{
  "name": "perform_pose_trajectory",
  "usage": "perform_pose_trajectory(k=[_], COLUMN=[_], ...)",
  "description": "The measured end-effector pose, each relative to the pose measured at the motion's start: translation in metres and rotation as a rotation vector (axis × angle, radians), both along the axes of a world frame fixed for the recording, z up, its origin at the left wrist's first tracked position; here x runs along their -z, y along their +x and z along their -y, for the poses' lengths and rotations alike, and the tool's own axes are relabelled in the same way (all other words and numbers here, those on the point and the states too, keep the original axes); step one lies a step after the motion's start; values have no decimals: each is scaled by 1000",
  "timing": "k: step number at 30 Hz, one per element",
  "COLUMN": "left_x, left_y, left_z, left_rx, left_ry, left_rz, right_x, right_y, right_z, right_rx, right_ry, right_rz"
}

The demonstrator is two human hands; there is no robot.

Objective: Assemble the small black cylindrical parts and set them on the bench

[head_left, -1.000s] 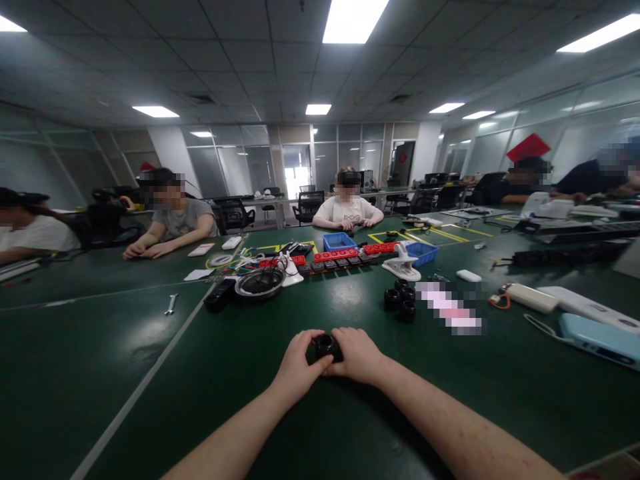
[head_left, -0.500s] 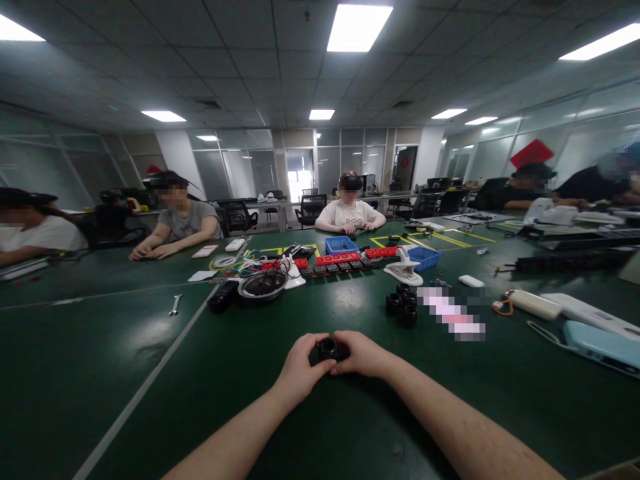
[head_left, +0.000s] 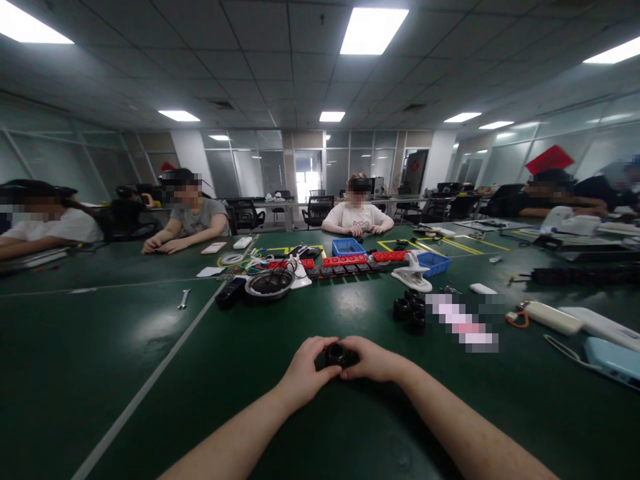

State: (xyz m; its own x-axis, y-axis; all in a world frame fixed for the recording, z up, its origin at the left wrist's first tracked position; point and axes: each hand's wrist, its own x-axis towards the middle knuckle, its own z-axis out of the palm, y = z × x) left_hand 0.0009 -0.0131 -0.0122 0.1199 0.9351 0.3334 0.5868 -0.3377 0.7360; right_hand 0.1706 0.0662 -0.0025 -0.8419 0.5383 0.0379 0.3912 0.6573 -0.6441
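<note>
A short black cylindrical part (head_left: 337,355) with a round hole in its top stands upright between my hands, at or just above the green tabletop. My left hand (head_left: 311,368) curls round its left side, fingers behind and thumb in front. From the right, my right hand (head_left: 371,360) grips it in the same way, and the thumb tips almost meet at the front. The part's lower edge is partly hidden by the thumbs. Beyond my right hand, several similar black cylindrical parts (head_left: 411,310) are grouped on the table.
Ahead lie red and black block strips (head_left: 345,267), blue trays (head_left: 349,247), a round mesh-covered part (head_left: 270,285) and a white clamp-like stand (head_left: 412,273). A wrench (head_left: 185,299) is at left; a light blue case (head_left: 613,357) at right. Other people sit round the table.
The view has turned slightly left, so the scene sits further right in the picture. Both hands keep hold of the black cylindrical part, with little visible change in grip.
</note>
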Motion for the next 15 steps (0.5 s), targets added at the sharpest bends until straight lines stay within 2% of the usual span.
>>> perform_pose_trajectory(k=[3, 6, 8, 11, 15], left_x=[3, 7, 8, 6, 2], left_y=[3, 5, 5, 4, 1], left_z=[-1, -2, -2, -2, -2], left_rx=[-54, -172, -206, -174, -88], left_ry=[1, 34, 55, 37, -14], left_rz=[8, 14, 12, 15, 17], right_x=[3, 8, 9, 6, 1], right_y=[-8, -19, -24, -21, -7], right_z=[4, 15, 20, 20, 7], right_rx=[114, 290, 347, 291, 76], right_ry=[41, 254, 382, 382, 135], right_rz=[48, 140, 175, 138, 44])
